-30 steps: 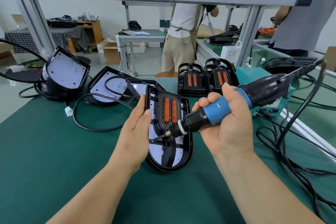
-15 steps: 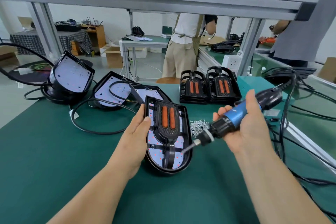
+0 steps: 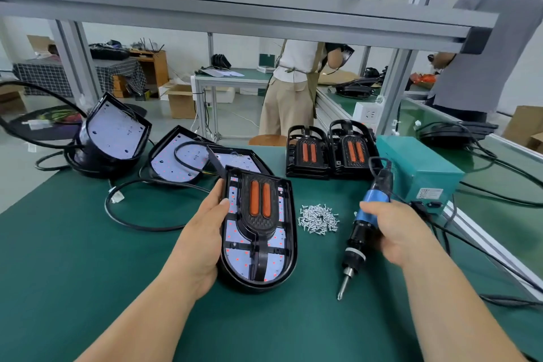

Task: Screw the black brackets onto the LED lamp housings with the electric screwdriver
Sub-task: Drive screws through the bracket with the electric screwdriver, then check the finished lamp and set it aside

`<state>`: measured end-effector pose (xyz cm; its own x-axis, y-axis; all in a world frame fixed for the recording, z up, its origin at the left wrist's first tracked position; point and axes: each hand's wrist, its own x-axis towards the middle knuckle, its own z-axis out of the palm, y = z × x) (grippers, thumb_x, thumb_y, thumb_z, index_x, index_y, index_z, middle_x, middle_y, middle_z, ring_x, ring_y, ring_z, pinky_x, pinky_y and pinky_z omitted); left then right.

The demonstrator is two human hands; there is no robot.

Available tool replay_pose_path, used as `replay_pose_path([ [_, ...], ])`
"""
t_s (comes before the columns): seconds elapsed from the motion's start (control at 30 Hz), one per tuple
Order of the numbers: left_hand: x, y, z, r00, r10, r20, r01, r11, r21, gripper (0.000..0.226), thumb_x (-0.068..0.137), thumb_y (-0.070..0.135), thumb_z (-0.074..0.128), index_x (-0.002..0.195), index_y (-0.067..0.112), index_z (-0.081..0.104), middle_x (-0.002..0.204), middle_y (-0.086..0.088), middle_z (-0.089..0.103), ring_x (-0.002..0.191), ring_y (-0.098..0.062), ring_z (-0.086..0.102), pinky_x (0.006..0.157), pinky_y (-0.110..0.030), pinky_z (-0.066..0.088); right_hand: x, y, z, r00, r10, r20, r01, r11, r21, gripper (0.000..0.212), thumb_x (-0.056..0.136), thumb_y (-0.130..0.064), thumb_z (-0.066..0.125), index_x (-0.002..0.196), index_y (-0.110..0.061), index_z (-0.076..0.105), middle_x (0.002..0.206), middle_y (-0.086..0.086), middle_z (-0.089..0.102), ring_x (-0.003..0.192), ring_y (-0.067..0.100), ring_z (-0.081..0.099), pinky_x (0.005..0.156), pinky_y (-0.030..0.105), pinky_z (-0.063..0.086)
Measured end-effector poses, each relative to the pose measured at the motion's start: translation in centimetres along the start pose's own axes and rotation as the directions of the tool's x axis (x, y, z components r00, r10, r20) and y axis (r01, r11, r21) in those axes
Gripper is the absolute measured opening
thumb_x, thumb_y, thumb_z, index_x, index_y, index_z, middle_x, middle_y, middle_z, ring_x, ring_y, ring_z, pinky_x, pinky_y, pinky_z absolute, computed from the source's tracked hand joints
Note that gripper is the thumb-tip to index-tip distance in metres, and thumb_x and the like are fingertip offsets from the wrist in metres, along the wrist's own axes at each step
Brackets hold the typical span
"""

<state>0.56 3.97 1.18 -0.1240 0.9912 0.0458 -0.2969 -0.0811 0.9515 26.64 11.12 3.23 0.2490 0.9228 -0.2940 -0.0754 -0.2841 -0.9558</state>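
The black bracket [image 3: 260, 225] sits in the LED lamp housing [image 3: 290, 232] on the green mat [image 3: 88, 273]. The left hand [image 3: 202, 232] grips the housing's left edge, thumb over the rim. To the right of that grip, past a pile of screws [image 3: 318, 216], the right hand [image 3: 396, 232] wraps round the electric screwdriver [image 3: 358, 236]. Its bit points down at the mat, clear of the housing. A teal power box [image 3: 417, 173] stands beyond the right hand.
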Motion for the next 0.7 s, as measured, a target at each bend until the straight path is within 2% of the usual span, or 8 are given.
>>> replay_pose_path([
  [0.13, -0.2, 0.2, 0.3, 0.999, 0.001, 0.044, -0.001, 1.000, 0.000, 0.040, 0.100, 0.020, 0.041, 0.113, 0.044, 0.070, 0.120, 0.005, 0.072, 0.107, -0.016, 0.070, 0.079, -0.032, 0.060, 0.3, 0.9, 0.5, 0.993, -0.084, -0.077, 0.072, 0.985, -0.156, 0.007, 0.090, -0.007, 0.064, 0.093, -0.005, 0.058, 0.086, 0.015, 0.058, 0.076, 0.029, 0.052, 0.078, 0.042, 0.045],
  [0.23, 0.0, 0.1, 0.2, 1.000, -0.025, 0.009, 0.025, 1.000, -0.006, 0.038, 0.102, 0.019, 0.042, 0.118, 0.041, 0.068, 0.121, 0.004, 0.072, 0.109, -0.018, 0.070, 0.092, -0.041, 0.055, 0.2, 1.2, 0.9, 0.969, -0.192, -0.153, 0.144, 0.949, -0.279, 0.029, 0.088, -0.012, 0.070, 0.111, -0.005, 0.053, 0.087, 0.009, 0.056, 0.071, 0.025, 0.053, 0.071, 0.034, 0.043],
  [0.33, -0.1, 0.1, 0.0, 0.999, -0.032, 0.005, 0.032, 0.999, 0.006, 0.038, 0.103, 0.020, 0.040, 0.125, 0.038, 0.065, 0.121, 0.003, 0.072, 0.110, -0.019, 0.069, 0.101, -0.046, 0.049, -0.2, 1.3, 0.9, 0.952, -0.276, -0.132, 0.204, 0.894, -0.399, 0.031, 0.089, -0.019, 0.070, 0.112, -0.010, 0.051, 0.089, 0.006, 0.056, 0.068, 0.013, 0.051, 0.058, 0.029, 0.036],
  [0.43, 0.0, 0.1, 0.0, 0.999, -0.050, 0.020, 0.050, 0.999, 0.013, 0.038, 0.101, 0.018, 0.042, 0.122, 0.039, 0.066, 0.121, 0.001, 0.072, 0.110, -0.022, 0.069, 0.100, -0.047, 0.050, -0.6, 1.2, 0.7, 0.948, -0.318, -0.015, 0.254, 0.785, -0.566, 0.022, 0.093, -0.029, 0.066, 0.103, -0.015, 0.053, 0.090, 0.002, 0.056, 0.076, 0.019, 0.053, 0.067, 0.031, 0.038],
  [0.53, 0.1, -0.2, -0.2, 0.997, -0.080, -0.003, 0.080, 0.997, -0.008, 0.040, 0.097, 0.010, 0.054, 0.133, 0.027, 0.058, 0.119, -0.003, 0.072, 0.108, -0.026, 0.070, 0.097, -0.047, 0.053, -0.8, 0.5, -0.3, 0.934, -0.354, 0.047, 0.252, 0.559, -0.790, 0.027, 0.095, -0.040, 0.060, 0.094, -0.014, 0.052, 0.091, 0.003, 0.054, 0.090, 0.026, 0.055, 0.079, 0.036, 0.042],
  [0.6, 0.2, -0.5, -0.3, 0.996, -0.085, 0.014, 0.086, 0.996, -0.034, 0.035, 0.091, 0.008, 0.061, 0.124, 0.020, 0.064, 0.113, -0.008, 0.074, 0.101, -0.026, 0.073, 0.085, -0.040, 0.060, -0.6, -0.1, -1.3, 0.925, -0.379, 0.026, 0.214, 0.463, -0.860, 0.039, 0.095, -0.041, 0.056, 0.076, -0.007, 0.054, 0.078, 0.006, 0.055, 0.076, 0.025, 0.055, 0.066, 0.033, 0.041],
  [0.63, 0.2, -0.6, -0.3, 0.996, -0.087, 0.021, 0.088, 0.995, -0.047, 0.033, 0.088, 0.007, 0.063, 0.119, 0.017, 0.067, 0.111, -0.010, 0.075, 0.098, -0.027, 0.073, 0.080, -0.037, 0.061, -0.6, -0.5, -1.7, 0.922, -0.387, 0.008, 0.193, 0.443, -0.875, 0.046, 0.096, -0.041, 0.055, 0.065, -0.007, 0.052, 0.069, 0.008, 0.056, 0.065, 0.023, 0.052, 0.057, 0.031, 0.037],
  [0.7, 0.2, -0.7, -0.3, 0.997, -0.078, 0.008, 0.078, 0.994, -0.073, 0.037, 0.079, 0.007, 0.066, 0.115, 0.015, 0.069, 0.110, -0.012, 0.075, 0.096, -0.026, 0.074, 0.077, -0.035, 0.061, -1.0, -1.2, -2.0, 0.903, -0.428, -0.016, 0.198, 0.451, -0.870, 0.053, 0.096, -0.040, 0.054, 0.055, -0.007, 0.049, 0.059, 0.009, 0.054, 0.056, 0.022, 0.048, 0.051, 0.030, 0.031],
])
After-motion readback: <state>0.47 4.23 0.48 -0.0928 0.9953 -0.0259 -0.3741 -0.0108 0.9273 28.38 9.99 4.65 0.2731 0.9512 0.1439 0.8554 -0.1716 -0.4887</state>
